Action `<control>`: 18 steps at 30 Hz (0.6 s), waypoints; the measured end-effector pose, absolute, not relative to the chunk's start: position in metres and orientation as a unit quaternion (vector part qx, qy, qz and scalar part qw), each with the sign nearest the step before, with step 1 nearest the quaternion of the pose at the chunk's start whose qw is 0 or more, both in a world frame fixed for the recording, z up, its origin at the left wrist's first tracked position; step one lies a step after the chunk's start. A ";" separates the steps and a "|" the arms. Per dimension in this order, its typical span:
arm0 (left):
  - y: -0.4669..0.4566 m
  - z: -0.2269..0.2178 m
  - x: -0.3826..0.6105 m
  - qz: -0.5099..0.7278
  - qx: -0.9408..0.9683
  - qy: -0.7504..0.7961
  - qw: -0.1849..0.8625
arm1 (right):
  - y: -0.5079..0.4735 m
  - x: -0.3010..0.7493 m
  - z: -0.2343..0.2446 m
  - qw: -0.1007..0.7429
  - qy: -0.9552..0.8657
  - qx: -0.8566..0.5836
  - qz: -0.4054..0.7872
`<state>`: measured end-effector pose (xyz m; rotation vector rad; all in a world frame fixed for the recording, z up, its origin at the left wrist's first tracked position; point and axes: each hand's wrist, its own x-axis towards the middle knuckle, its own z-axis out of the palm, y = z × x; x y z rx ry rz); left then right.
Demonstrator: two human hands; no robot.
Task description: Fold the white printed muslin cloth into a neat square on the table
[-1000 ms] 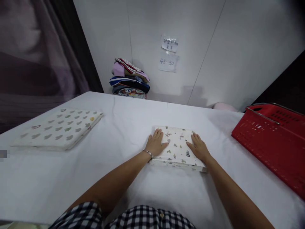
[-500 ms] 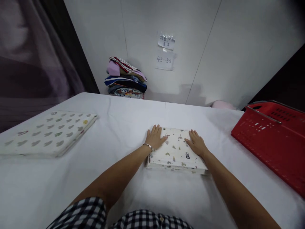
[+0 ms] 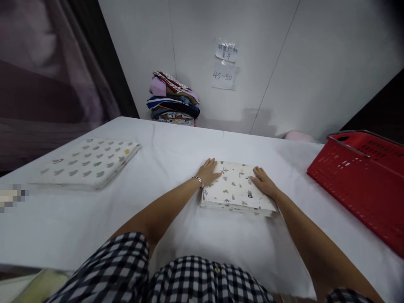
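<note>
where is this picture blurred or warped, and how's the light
Head view: wide-angle warp slants the wall seams and stretches the red basket; the curtain at left is smeared; a pixelated patch sits at the left edge; light is soft, with a faint shadow by the folded cloth, sharp under the left hand and right hand.

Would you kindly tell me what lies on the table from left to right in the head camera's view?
grey-patterned folded cloth → left hand → small printed folded cloth → right hand → red basket
</note>
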<state>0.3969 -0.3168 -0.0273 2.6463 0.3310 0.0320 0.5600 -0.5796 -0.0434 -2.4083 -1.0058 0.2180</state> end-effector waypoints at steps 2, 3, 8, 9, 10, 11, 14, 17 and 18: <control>-0.314 -0.028 0.378 0.021 0.962 0.102 0.254 | -0.594 0.550 -0.037 0.273 -0.367 -0.884 0.100; -0.313 -0.030 0.366 0.030 0.959 0.094 0.267 | -0.602 0.543 -0.034 0.276 -0.371 -0.881 0.105; -0.311 -0.036 0.306 0.104 0.921 0.113 0.358 | -0.645 0.496 -0.032 0.257 -0.422 -0.867 0.063; -0.312 -0.036 0.297 0.116 0.910 0.125 0.379 | -0.652 0.488 -0.033 0.247 -0.426 -0.869 0.050; -0.313 -0.034 0.290 0.129 0.899 0.134 0.397 | -0.656 0.480 -0.033 0.238 -0.430 -0.870 0.036; -0.315 -0.032 0.284 0.142 0.890 0.139 0.410 | -0.659 0.473 -0.034 0.231 -0.436 -0.870 0.021; -0.323 -0.023 0.272 0.185 0.884 0.123 0.410 | -0.658 0.457 -0.033 0.216 -0.478 -0.851 -0.028; -0.333 -0.014 0.268 0.205 0.896 0.087 0.385 | -0.642 0.444 -0.030 0.210 -0.539 -0.812 -0.079; -0.337 -0.013 0.267 0.205 0.898 0.088 0.380 | -0.634 0.439 -0.029 0.214 -0.556 -0.798 -0.093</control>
